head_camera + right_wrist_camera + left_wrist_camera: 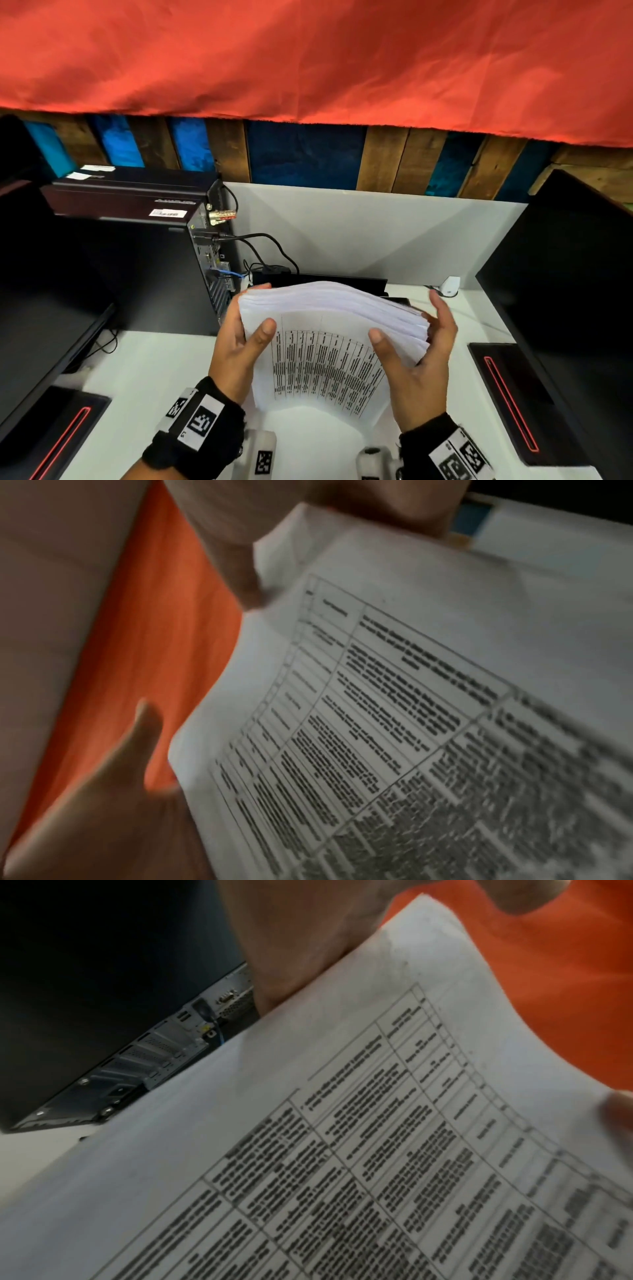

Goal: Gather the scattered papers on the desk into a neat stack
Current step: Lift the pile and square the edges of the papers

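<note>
red cloth (308, 58) fills the upper field, hung over a plank wall. white surface (144, 373) below, with black monitors at both edges and a computer tower (144, 267) at the left rear. paper stack (329, 346) is held upright above the surface, front centre, bowed toward the camera, likely so its edges can be squared. left hand (236, 346) grips the left edge, thumb on the printed face, fingers behind. right hand (421, 356) has its thumb on the face; fingers look spread and loosening at the right edge, though blur makes this uncertain. the stack's bottom edge and any sheets left lying behind it are hidden. print is unreadable in both wrist views.
</note>
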The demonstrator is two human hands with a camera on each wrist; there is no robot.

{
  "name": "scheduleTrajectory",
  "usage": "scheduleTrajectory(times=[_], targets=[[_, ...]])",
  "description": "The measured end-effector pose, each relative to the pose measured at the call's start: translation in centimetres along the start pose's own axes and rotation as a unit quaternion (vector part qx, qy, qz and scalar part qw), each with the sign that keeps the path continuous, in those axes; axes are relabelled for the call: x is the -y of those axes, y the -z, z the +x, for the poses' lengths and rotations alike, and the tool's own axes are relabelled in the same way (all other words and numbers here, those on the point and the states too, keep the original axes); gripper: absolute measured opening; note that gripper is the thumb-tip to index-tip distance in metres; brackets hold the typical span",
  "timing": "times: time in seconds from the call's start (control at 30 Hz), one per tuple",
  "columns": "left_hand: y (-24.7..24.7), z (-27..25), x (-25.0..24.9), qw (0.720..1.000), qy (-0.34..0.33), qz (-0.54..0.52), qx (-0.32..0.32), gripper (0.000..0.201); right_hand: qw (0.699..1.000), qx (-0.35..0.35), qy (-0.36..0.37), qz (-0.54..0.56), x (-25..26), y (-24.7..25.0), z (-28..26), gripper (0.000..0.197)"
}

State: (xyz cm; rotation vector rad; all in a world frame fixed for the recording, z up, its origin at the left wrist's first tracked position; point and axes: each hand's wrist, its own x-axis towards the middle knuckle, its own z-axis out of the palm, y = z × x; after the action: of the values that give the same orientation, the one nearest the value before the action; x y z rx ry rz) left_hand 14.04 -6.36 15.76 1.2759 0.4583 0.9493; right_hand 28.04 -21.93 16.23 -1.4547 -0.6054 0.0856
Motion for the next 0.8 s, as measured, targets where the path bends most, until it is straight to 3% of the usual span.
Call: scheduleTrajectory(times=[0.07, 0.13, 0.23, 0.33, 0.43, 0.57, 0.67, 0.8], targets=[[-0.6, -0.1, -0.3, 1.000, -0.002, 0.015, -0.017, 0.076, 0.994, 0.002, 0.076, -0.073, 0.3, -0.2, -0.1, 0.077], [-1.2, 0.1, -0.7, 0.997, -0.011, 0.046, -0.064, 0.071, 0.979, 0.016, 0.138, -0.150, 0.0, -0.3, -0.3, 0.059], [-2.1, 1.0, -0.9, 0.985, -0.019, 0.087, -0.146, 0.043, 0.978, -0.001, 0.129, -0.165, -0.3, -0.2, -0.3, 0.041], [-2.7, 1.6, -1.0, 0.979, 0.004, 0.089, -0.182, 0.023, 0.973, -0.019, 0.147, -0.176, -0.7, -0.1, -0.5, 0.044], [-2.7, 1.7, -1.1, 0.980, 0.013, 0.065, -0.190, 0.016, 0.982, -0.019, 0.118, -0.148, -0.7, 0.1, -0.6, 0.047], [-2.7, 1.3, -1.1, 0.981, 0.004, 0.075, -0.179, 0.030, 0.991, -0.027, 0.089, -0.094, -0.5, 0.2, -0.8, 0.062], [-2.4, 0.5, -0.6, 0.983, -0.010, 0.108, -0.151, 0.050, 1.000, -0.005, 0.023, 0.004, -0.6, 0.0, -1.1, 0.080], [-1.2, 0.1, 0.3, 0.990, -0.010, 0.102, -0.098, 0.073, 0.997, -0.006, -0.026, 0.074, -1.4, 0.5, -0.8, 0.076]])
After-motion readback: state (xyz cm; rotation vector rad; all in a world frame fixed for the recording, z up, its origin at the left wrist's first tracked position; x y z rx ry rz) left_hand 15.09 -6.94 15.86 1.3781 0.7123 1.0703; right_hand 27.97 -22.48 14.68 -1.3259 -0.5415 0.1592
